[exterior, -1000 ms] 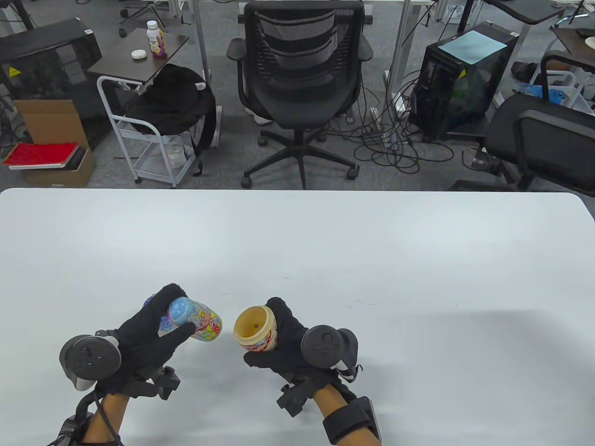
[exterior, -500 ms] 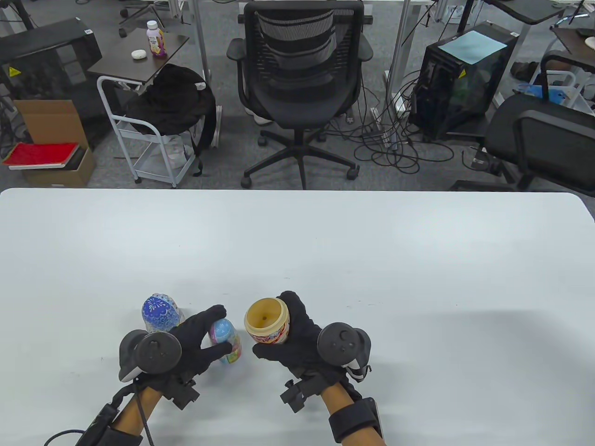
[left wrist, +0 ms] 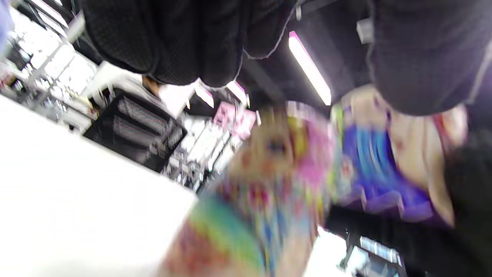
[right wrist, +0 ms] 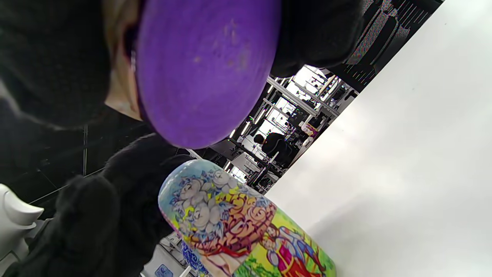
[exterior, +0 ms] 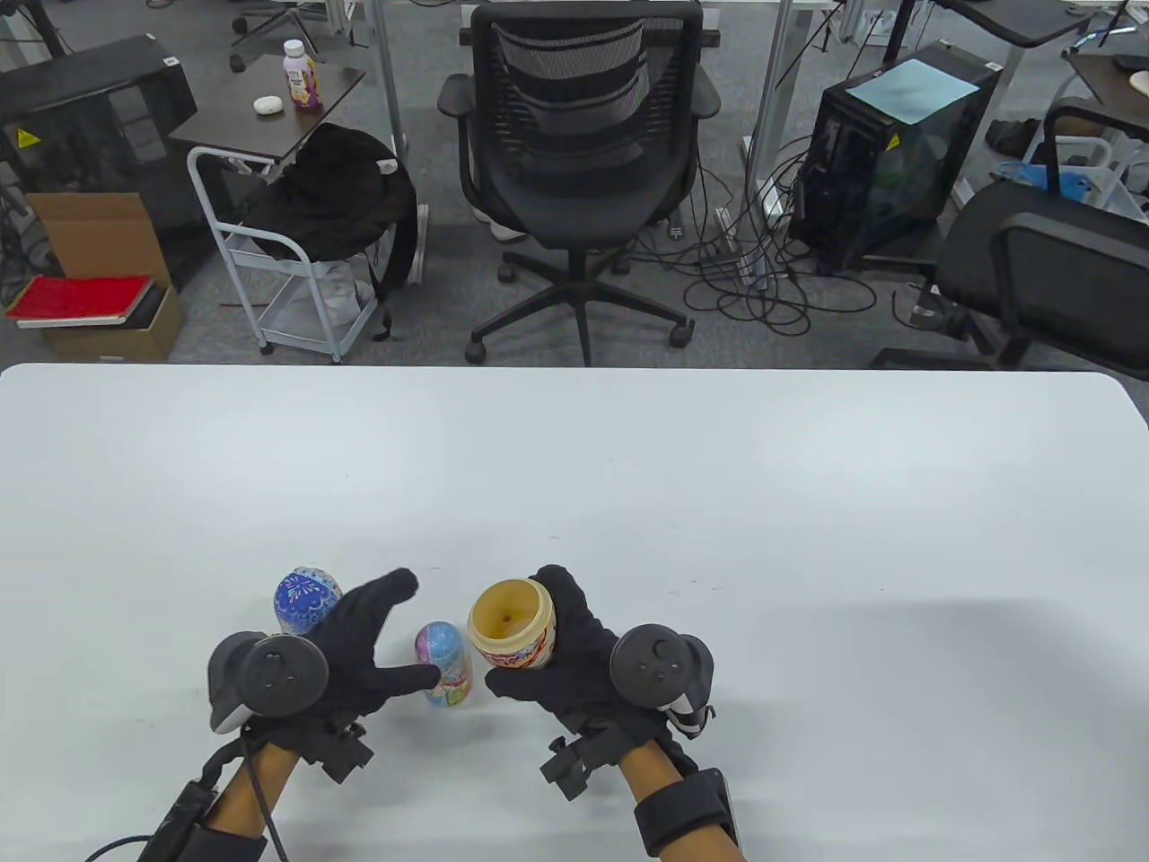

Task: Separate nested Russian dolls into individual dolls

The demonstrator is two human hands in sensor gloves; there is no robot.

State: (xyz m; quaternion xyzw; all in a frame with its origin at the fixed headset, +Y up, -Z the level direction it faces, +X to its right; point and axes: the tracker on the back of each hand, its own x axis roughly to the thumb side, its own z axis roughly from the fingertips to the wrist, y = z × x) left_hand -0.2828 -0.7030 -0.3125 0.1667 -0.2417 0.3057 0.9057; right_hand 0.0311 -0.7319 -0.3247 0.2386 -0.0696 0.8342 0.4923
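So the outermost doll is already split: its blue top [exterior: 307, 600] sits on the table [exterior: 718, 503] at the near left, and the right hand [exterior: 574, 660] has its fingers curled around the hollow bottom half [exterior: 512, 624], mouth facing up and nothing visible inside. From the right wrist view you can see that half's purple base [right wrist: 203, 65] up off the table. The inner doll [exterior: 445, 663] stands upright on the table between the two hands, just left of the hollow half, and it looks to be still in one piece. The left hand [exterior: 359, 651] is spread with straight fingers and grips nothing, though the thumb is right by the inner doll; can't tell if it's actually touching. Left wrist view is too blurry to help. Progress-wise this looks like an early stage: one shell off, the held half not set down yet, and the inner doll probably has more nested inside that need opening.
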